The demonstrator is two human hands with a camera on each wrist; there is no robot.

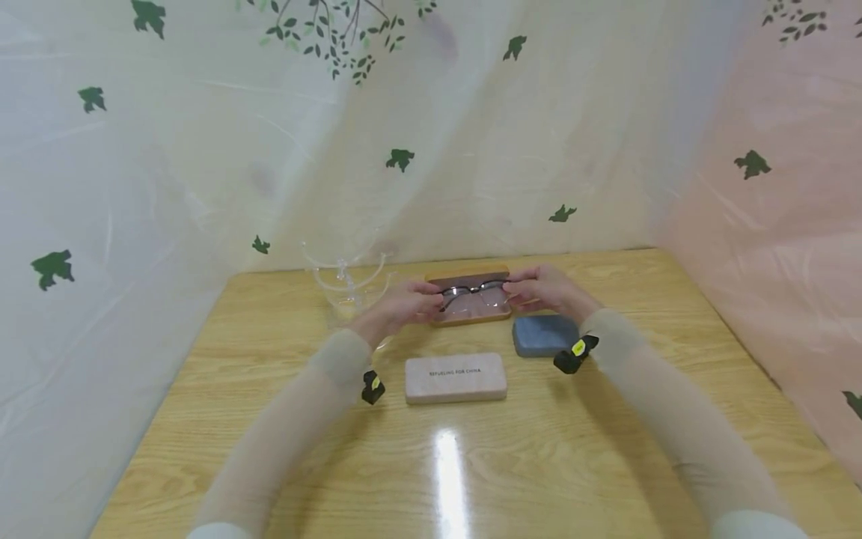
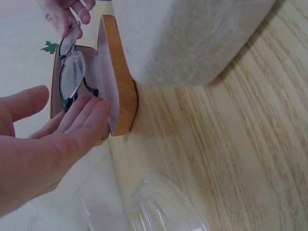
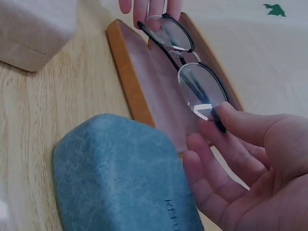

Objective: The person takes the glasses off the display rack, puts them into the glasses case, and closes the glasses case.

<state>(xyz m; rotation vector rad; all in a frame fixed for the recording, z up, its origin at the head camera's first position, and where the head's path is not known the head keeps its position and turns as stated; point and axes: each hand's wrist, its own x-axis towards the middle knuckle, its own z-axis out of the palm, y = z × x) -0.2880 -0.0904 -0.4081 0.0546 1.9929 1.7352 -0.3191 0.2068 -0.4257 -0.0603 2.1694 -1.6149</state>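
Observation:
Black-rimmed eyeglasses [image 1: 474, 289] with folded temples hover over an open eyeglass case [image 1: 468, 323], orange-brown outside and pinkish inside. My right hand [image 1: 544, 288] pinches one end of the frame between thumb and forefinger, as the right wrist view shows. At the other end is my left hand [image 1: 408, 302]. In the left wrist view its fingers [image 2: 86, 120] reach out straight by the frame's corner, with the thumb held apart. A closed blue eyeglass case [image 3: 120, 168] lies just below my right hand.
A closed pale pink case [image 1: 456, 380] with lettering lies nearer on the wooden table [image 1: 323, 464]. Left of the open case stands a clear plastic glasses stand [image 1: 346, 281], partly behind my left forearm. Leaf-patterned fabric [image 1: 471, 187] hangs behind the table.

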